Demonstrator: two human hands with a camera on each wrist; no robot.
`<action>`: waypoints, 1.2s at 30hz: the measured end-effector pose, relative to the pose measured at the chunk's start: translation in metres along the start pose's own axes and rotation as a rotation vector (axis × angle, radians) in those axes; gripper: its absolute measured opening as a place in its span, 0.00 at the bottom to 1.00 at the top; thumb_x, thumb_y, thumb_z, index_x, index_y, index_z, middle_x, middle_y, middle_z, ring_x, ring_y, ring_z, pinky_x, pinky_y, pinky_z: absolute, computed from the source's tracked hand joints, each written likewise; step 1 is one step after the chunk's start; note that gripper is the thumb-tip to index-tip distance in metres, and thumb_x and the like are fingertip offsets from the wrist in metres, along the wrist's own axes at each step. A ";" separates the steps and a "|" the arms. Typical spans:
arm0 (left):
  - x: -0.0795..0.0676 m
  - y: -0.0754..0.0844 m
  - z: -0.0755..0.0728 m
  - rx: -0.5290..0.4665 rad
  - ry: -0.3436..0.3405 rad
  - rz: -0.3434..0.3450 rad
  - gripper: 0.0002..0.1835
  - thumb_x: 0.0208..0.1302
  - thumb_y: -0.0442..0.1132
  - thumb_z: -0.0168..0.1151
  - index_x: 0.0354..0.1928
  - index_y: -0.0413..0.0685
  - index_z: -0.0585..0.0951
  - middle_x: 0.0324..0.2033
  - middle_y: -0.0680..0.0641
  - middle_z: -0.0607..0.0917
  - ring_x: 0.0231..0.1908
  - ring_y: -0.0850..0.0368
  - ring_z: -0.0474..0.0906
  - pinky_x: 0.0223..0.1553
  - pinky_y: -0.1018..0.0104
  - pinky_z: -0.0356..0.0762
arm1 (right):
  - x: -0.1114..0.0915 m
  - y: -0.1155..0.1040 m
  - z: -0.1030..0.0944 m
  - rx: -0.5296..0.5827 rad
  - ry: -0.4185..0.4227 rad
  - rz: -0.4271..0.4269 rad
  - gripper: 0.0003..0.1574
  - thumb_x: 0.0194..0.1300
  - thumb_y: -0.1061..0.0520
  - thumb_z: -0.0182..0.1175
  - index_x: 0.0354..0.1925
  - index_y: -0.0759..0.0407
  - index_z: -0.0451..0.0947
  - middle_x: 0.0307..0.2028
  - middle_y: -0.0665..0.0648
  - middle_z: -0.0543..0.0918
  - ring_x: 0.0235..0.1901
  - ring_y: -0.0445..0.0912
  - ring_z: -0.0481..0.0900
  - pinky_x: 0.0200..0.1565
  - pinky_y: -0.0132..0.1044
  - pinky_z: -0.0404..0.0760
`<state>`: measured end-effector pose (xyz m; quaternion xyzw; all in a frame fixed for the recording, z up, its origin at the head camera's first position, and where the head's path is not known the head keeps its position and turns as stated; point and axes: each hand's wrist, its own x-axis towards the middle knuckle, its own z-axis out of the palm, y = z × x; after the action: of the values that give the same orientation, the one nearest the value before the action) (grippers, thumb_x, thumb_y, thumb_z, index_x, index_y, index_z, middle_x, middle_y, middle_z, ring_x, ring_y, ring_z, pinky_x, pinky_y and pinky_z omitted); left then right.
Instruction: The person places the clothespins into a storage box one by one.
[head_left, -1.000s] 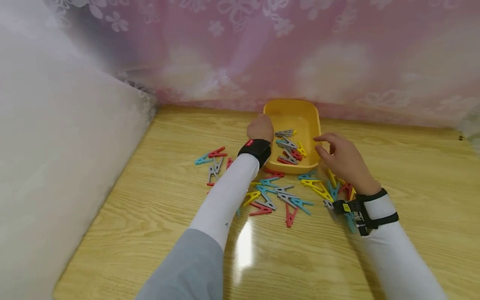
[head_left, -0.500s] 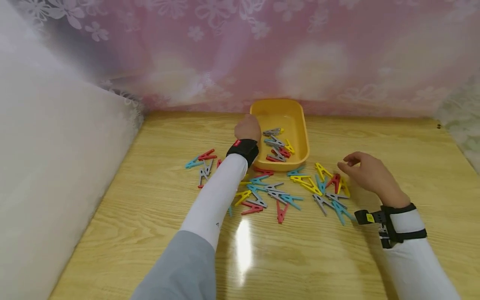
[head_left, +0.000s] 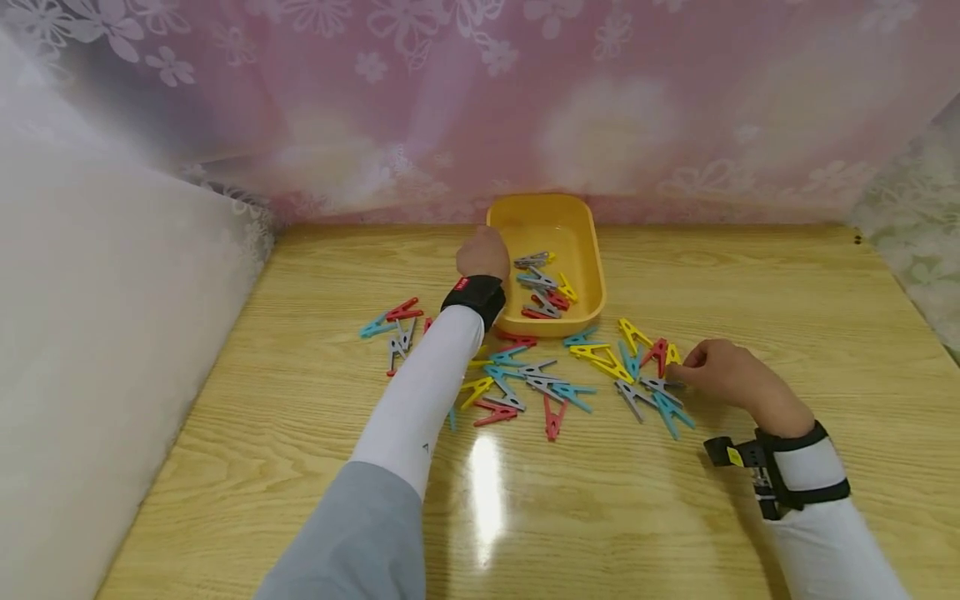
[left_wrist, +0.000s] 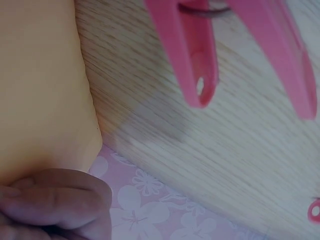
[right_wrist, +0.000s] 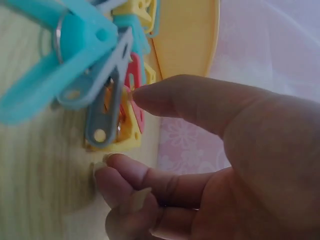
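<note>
My left hand (head_left: 483, 252) grips the left rim of a yellow plastic bin (head_left: 599, 283); in the left wrist view its curled fingers (left_wrist: 60, 197) press against the bin's wall. Several grey, yellow, red and blue clothespins lie inside the bin. To the right, my right hand (head_left: 731, 379) is low over the table at a small cluster of clothespins. A yellow clothespin (right_wrist: 131, 142) lies between its parted thumb and fingers, partly under a grey clothespin (right_wrist: 102, 125). The thumb tip is right at the yellow one. A blue clothespin (right_wrist: 75, 55) lies close to the camera.
Loose clothespins spread over the wooden table (head_left: 600, 517) in front of the bin, such as a red clothespin (head_left: 553, 419). Left of my left forearm lie several others, including a blue clothespin (head_left: 377, 326). A pink flowered cloth (head_left: 600, 108) hangs behind the bin.
My right hand has moved from the bin's right rim to the right and down to the clothespin cluster. The left hand stays at the bin's rim. The head view has shifted slightly.
</note>
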<state>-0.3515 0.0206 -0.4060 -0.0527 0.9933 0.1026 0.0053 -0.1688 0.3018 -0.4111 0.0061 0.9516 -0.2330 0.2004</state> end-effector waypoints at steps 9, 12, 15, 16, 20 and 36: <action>0.001 -0.003 0.000 0.019 0.014 0.001 0.21 0.73 0.46 0.48 0.60 0.41 0.72 0.26 0.47 0.83 0.25 0.55 0.80 0.23 0.65 0.74 | -0.001 -0.004 0.005 -0.020 0.035 0.031 0.26 0.63 0.43 0.58 0.31 0.67 0.68 0.23 0.55 0.67 0.23 0.48 0.66 0.24 0.37 0.62; 0.001 -0.004 -0.002 0.012 0.011 -0.007 0.21 0.74 0.47 0.48 0.60 0.41 0.72 0.28 0.47 0.83 0.26 0.55 0.81 0.26 0.64 0.77 | -0.002 -0.008 0.006 -0.027 0.045 0.064 0.27 0.61 0.41 0.59 0.27 0.64 0.67 0.21 0.54 0.64 0.21 0.47 0.64 0.23 0.37 0.59; 0.000 -0.004 -0.004 0.001 0.007 -0.016 0.20 0.74 0.46 0.47 0.59 0.41 0.72 0.32 0.47 0.84 0.30 0.55 0.82 0.30 0.63 0.79 | -0.003 -0.011 0.006 -0.039 0.057 0.090 0.28 0.60 0.40 0.60 0.24 0.61 0.65 0.19 0.53 0.62 0.20 0.46 0.63 0.22 0.37 0.57; -0.001 -0.003 -0.005 0.000 0.006 -0.017 0.20 0.74 0.46 0.47 0.59 0.41 0.72 0.33 0.47 0.84 0.31 0.55 0.82 0.30 0.63 0.79 | -0.003 -0.011 0.007 -0.041 0.063 0.094 0.28 0.60 0.40 0.60 0.24 0.61 0.65 0.19 0.53 0.61 0.20 0.46 0.62 0.22 0.37 0.57; -0.002 0.000 -0.003 0.002 0.014 -0.017 0.19 0.72 0.46 0.50 0.57 0.42 0.73 0.35 0.47 0.85 0.33 0.55 0.82 0.31 0.63 0.79 | -0.003 -0.003 0.003 -0.015 0.111 0.043 0.28 0.61 0.43 0.60 0.29 0.68 0.69 0.21 0.56 0.66 0.21 0.48 0.64 0.22 0.37 0.60; -0.001 0.000 0.000 0.003 0.030 -0.027 0.17 0.73 0.46 0.49 0.56 0.44 0.75 0.35 0.50 0.85 0.33 0.57 0.82 0.29 0.64 0.78 | 0.039 -0.091 -0.026 -0.003 0.440 -0.248 0.37 0.68 0.39 0.54 0.60 0.67 0.71 0.51 0.68 0.77 0.37 0.58 0.78 0.29 0.49 0.76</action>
<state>-0.3509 0.0201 -0.4057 -0.0675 0.9926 0.1004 -0.0082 -0.2237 0.2285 -0.3649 -0.0603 0.9662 -0.2473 -0.0418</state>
